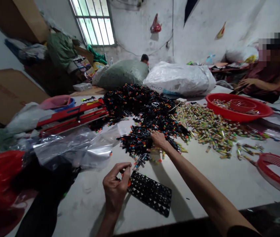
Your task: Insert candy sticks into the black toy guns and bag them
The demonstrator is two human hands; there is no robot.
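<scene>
My left hand (116,185) is closed, thumb and fingers pinched around small orange pieces (129,182) that are mostly hidden. Right beside it on the table lies a black plastic tray with rows of holes (152,192). My right hand (158,139) reaches into a large pile of small black plastic pieces with orange, green and blue tips (140,98). Its fingers are curled down at the near part of the pile, and what they grip is hidden. A few loose black pieces (142,159) lie between the two hands.
Right of the pile are many small yellow-green tubes (206,126) and a red basin (238,115). A red sieve (279,171) sits at the right edge. Clear plastic bags (80,144) and a red tool (73,117) lie left. Stuffed sacks (179,77) stand behind. A co-worker (273,72) sits at right.
</scene>
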